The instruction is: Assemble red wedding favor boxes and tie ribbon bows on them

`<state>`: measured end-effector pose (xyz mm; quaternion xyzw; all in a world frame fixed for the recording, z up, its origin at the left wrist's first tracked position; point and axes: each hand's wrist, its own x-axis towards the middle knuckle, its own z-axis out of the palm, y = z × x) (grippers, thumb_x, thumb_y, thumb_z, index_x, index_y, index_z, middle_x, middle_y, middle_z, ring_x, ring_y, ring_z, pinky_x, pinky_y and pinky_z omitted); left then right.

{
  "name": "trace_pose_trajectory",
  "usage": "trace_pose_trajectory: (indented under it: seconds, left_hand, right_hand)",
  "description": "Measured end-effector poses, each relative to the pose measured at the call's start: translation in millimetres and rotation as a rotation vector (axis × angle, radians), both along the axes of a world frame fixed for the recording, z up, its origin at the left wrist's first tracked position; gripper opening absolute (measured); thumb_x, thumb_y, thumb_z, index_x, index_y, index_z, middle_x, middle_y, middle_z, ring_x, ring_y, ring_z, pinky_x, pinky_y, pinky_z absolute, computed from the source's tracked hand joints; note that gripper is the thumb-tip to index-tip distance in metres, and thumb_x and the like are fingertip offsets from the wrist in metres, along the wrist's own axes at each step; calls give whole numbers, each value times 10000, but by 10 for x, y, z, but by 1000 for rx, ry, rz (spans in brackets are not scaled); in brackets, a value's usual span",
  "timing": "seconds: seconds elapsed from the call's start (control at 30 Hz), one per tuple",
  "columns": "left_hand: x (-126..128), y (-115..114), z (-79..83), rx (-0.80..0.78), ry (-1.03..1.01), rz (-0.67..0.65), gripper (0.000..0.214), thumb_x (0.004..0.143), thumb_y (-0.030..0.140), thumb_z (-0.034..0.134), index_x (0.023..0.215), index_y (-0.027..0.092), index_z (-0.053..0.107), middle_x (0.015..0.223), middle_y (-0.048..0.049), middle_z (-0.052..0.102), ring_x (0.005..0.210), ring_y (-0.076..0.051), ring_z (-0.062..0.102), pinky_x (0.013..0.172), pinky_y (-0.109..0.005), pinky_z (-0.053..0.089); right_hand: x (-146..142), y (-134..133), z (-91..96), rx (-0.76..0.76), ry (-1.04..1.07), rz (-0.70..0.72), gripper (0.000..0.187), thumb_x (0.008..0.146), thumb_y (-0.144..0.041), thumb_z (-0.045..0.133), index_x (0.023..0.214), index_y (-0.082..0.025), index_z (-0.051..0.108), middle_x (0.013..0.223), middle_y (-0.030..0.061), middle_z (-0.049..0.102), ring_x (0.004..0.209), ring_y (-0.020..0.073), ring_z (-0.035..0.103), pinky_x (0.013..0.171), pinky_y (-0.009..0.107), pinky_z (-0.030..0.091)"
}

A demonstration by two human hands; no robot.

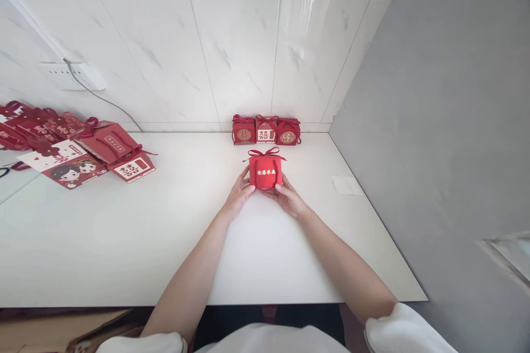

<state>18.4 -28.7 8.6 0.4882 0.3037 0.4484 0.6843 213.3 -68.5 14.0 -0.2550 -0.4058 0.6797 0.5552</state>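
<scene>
Facing the camera with its lettered side, bow (265, 152) uppermost, the red gift box (265, 172) is held between left hand (240, 194) and right hand (290, 198), before three boxes (265, 131) on the surface (186, 198); its long axis is unclear.

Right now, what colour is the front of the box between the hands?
The box is bright red with pale lettering, clearest in the head view.
</scene>
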Motion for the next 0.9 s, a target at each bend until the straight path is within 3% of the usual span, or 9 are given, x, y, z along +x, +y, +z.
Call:
trace_pose_trajectory:
  seconds: [0.3,0.5,0.7,0.9]
  left_hand:
    - [17,-29,-48,74,13,67,884,766,400,768,1530,294,337,1263,-92,644,1241,-270,583,1097,-463,417]
    - [44,5,-109,106,18,87,876,759,399,764,1525,278,357,1241,-101,659,1216,-310,595,1085,-514,426]
    - [154,44,-84,106,5,190,684,814,432,700,1449,295,484,1365,-87,603,1267,-320,559,1052,-494,460]
    - [270,155,-123,99,-128,316,620,809,434,681,1395,292,538,1368,-73,603,1219,-276,588,961,-399,508]
  right_hand:
    - [15,12,-121,-11,50,-23,613,804,-342,749,1354,-333,478,1284,14,671,1188,218,643,1158,529,372]
    - [15,7,-167,-42,84,-31,604,773,-297,779,1314,-331,512,1253,11,687,1152,216,659,1128,488,410]
    - [-97,98,-208,-70,134,-181,573,801,-351,753,1316,-360,502,1243,-6,690,1139,218,659,1056,473,467]
    - [-184,197,-171,-72,176,-170,550,840,-471,695,1346,-370,505,1344,2,635,1203,220,616,1023,447,488]
